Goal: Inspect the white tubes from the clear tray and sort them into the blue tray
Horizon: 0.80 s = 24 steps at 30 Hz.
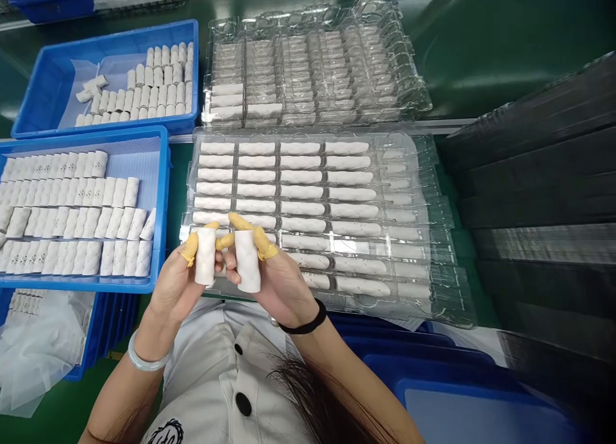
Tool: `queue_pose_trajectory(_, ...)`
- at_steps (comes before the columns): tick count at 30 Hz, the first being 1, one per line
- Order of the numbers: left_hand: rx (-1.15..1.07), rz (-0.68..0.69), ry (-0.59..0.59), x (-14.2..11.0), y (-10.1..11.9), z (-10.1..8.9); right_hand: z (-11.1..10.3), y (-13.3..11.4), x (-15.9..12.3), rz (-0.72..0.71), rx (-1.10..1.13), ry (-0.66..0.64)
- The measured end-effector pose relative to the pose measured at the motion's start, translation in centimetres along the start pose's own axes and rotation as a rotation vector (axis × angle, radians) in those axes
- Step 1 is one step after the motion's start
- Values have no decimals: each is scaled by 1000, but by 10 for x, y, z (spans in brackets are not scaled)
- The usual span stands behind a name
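White foam sleeves (pixel 205 256) stand gripped, one each, between the closed, yellow-cotted fingers (pixel 190 248) of the left hand (pixel 180 290) and right hand (pixel 282 290), just above the clear blister tray (pixel 414 168). A slackened pinch could drop one onto its packed rows; left of the tray, a blue bin (pixel 166 219) limits moving room.

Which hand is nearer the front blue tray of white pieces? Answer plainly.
Left. The left hand sits just right of the front blue tray; the right hand lies farther right, beyond the left hand.
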<state>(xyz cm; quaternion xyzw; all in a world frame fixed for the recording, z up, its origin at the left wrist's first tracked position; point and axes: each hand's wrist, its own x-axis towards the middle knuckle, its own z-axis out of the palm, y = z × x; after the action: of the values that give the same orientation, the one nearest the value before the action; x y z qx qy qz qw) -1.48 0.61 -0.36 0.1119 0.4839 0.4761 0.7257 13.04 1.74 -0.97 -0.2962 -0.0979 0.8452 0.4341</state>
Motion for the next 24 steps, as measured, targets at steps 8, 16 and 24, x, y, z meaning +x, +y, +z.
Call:
queue_pose_trajectory(8,-137,-32,-7,5,-4,1,0,-6,-2,39,84,118)
queue_pose_trajectory(16,-75,-64,-78,2,-3,2,-7,-2,0,-7,-47,-9)
queue_pose_trajectory(24,-105,-96,-19,3,-1,2,4,-7,-1,4,50,130)
